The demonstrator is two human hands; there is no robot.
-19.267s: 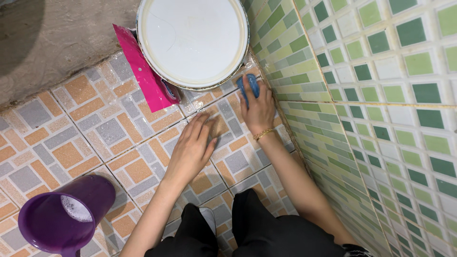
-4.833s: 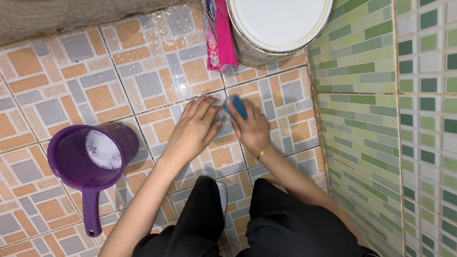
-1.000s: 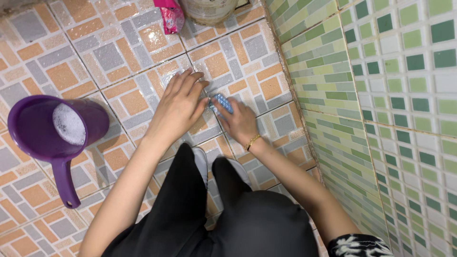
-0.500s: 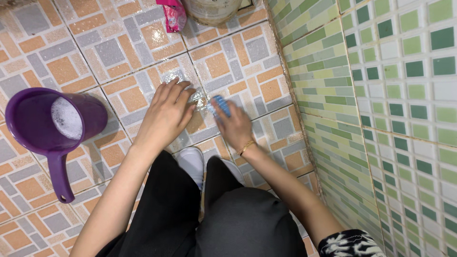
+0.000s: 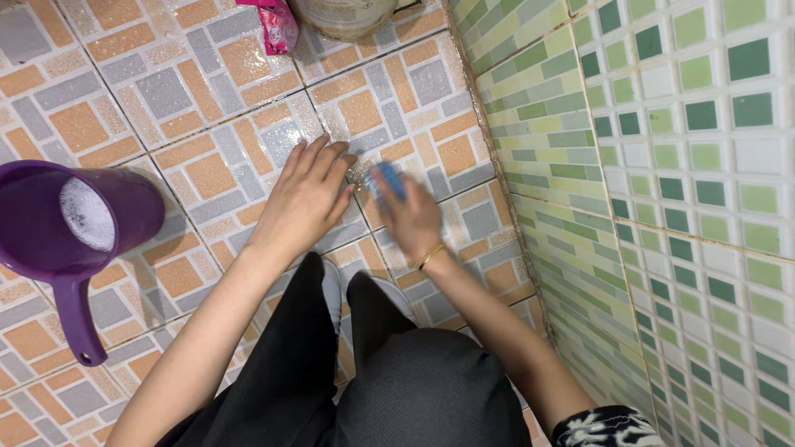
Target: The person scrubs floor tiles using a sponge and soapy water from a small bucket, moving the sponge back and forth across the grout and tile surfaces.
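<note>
My right hand (image 5: 411, 217) grips a small blue scrub brush (image 5: 389, 180) and presses it on the wet orange-and-grey floor tiles (image 5: 207, 91); hand and brush are blurred. Flat on the floor just left of the brush lies my left hand (image 5: 305, 199), fingers spread and holding nothing. A gold bracelet sits on my right wrist. My black trousers and white shoes fill the bottom middle of the view.
A purple dipper (image 5: 62, 232) with soapy water stands on the floor at the left, handle pointing toward me. At the top edge are a pink packet (image 5: 273, 23) and the base of a pale bucket (image 5: 344, 18). A green tiled wall (image 5: 662, 182) rises on the right.
The view has drifted, so the dipper, packet and bucket sit nearer the frame edges. My right hand has kept rubbing the brush over the same tile joint; my left hand stays flat beside it.
</note>
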